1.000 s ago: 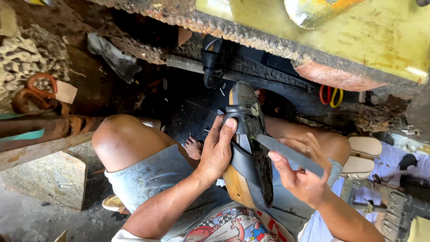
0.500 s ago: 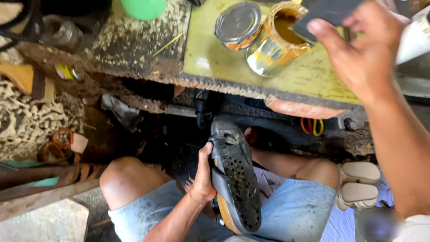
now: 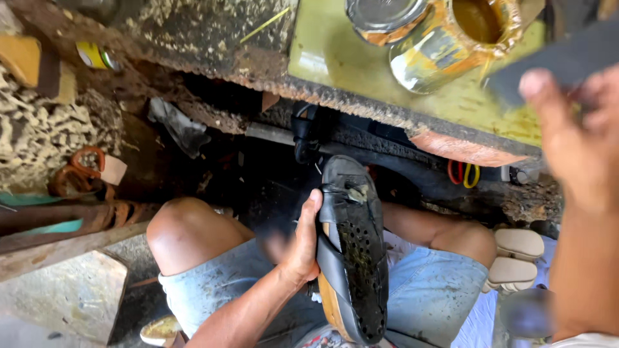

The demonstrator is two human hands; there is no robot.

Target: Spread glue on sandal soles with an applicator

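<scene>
A black shoe (image 3: 351,251) with a perforated sole stands toe-up on my lap. My left hand (image 3: 302,240) grips its left edge, thumb against the sole rim. At the upper right my right hand (image 3: 577,138) is raised near the bench top and blurred, its fingers closed on a dark flat strip (image 3: 551,61). Just left of that strip lies an open tin (image 3: 451,42) of yellowish glue, tipped on its side on the yellow-green bench top (image 3: 361,67).
A second tin's lid (image 3: 380,14) lies next to the glue tin. The crusted bench edge (image 3: 258,71) overhangs my knees. Red-and-yellow scissors handles (image 3: 463,173) hang under it. Beige soles (image 3: 516,258) are stacked at right, wood and scraps lie at left.
My right hand has lifted the dark strip from the shoe up to the bench top by the glue tin. The view has tilted upward; my left hand keeps the shoe upright.
</scene>
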